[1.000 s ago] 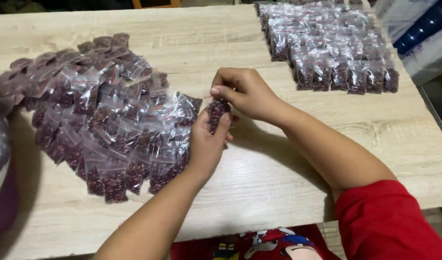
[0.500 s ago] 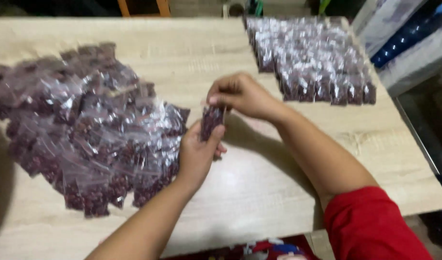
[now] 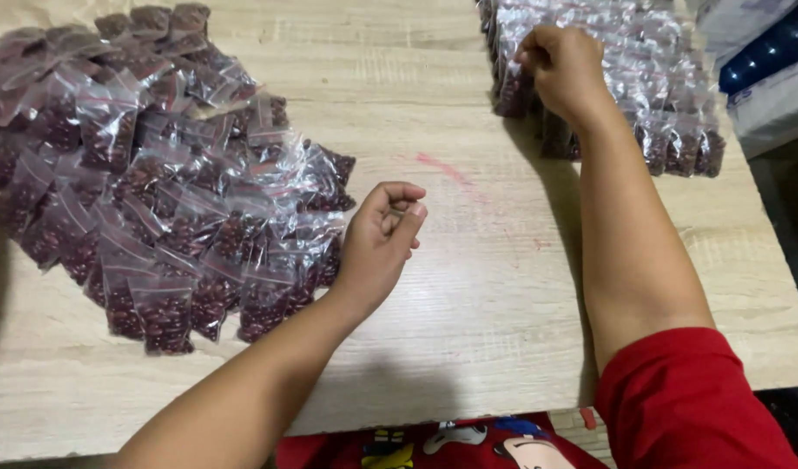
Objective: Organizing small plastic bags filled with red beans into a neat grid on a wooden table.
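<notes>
A: Nearest us there's the red sleeve (image 3: 694, 408) and a printed cloth (image 3: 451, 439) at the bench (image 3: 468, 304) edge. Our left hand (image 3: 382, 243) hovers just above the bare wood, fingers loosely curled with the thumb near the forefinger, and it has nothing in it.

B: Just to its left is the loose heap of bags (image 3: 156, 174), small clear bags of dark red beans, overlapping every which way. The hand is beside the heap's near corner, not touching it.

A: Farther off, our right hand (image 3: 564, 69) is closed over the left edge of the neat rows of bags (image 3: 625, 87) at the far right of the bench. We can't tell whether a bag is pinched under the fingers or they're only pressing on the rows; the knuckles hide it.

B: Beyond that, blue and white packaging (image 3: 764, 69) sits off the bench's right side.

A: What could go wrong, as we judge it: the right hand's wrist lies across the rows, so a drag could knock the bags out of line. The rows also run close to the right edge, and a nudge could tip some off.

B: And the heap is slippery plastic; a careless grab by the left hand could pull several bags along.

A: Compared with half a second ago, our hands have parted. They were together over one bag at mid-bench; now the right has reached to the rows and the left is empty.
</notes>
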